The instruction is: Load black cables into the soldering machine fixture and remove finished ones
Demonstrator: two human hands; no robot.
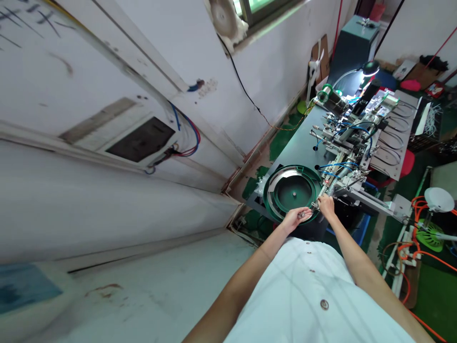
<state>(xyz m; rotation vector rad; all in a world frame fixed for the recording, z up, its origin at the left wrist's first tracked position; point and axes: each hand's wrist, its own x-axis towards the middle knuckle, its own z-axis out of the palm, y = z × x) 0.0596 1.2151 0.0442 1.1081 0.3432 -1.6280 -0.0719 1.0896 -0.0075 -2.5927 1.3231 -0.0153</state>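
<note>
My left hand (297, 218) is cupped palm up over the front rim of a round green vibratory feeder bowl (273, 200). Small metal parts (302, 215) lie in its palm and fingers, too small to name more exactly. Just to the right, my right hand (325, 206) is closed, its fingertips pinched at the near end of the metal feed track (324, 188) beside the bowl. Whatever sits between those fingertips is hidden. A dark inner dish with a small centre knob (294, 194) shows inside the bowl.
An assembly machine (352, 138) with blue air tubes fills the grey table (298, 147) beyond my hands. A lit lamp (370, 68) and a wire spool (324, 94) stand farther back. A white wall is at the left; orange hoses (414, 228) lie at the right.
</note>
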